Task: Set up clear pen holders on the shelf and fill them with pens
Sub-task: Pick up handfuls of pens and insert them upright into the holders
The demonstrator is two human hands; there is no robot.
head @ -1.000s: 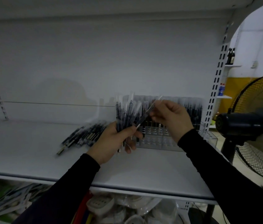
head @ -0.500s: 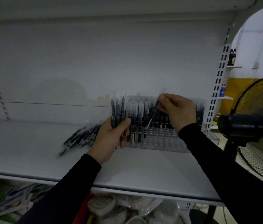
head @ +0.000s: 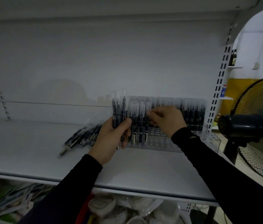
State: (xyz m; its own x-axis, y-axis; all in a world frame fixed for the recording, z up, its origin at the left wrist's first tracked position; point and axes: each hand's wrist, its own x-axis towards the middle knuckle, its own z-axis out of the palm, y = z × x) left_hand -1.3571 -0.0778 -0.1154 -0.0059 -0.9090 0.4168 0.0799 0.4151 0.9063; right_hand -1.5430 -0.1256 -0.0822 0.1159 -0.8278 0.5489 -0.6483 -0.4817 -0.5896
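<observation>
No readable text, labels, brands or nos. anywhere. Pens in the holder: dark barrels, any print too blurred. Small bottle on the far wall shelf: label too small to read.

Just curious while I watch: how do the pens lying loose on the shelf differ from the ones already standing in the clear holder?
The loose pens lie flat in a slanting heap on the shelf, left of the left hand. The pens in the holder stand upright in tidy rows, caps up. The heap is bare; the clear holder keeps the others apart. Both look like dark pens.
</observation>
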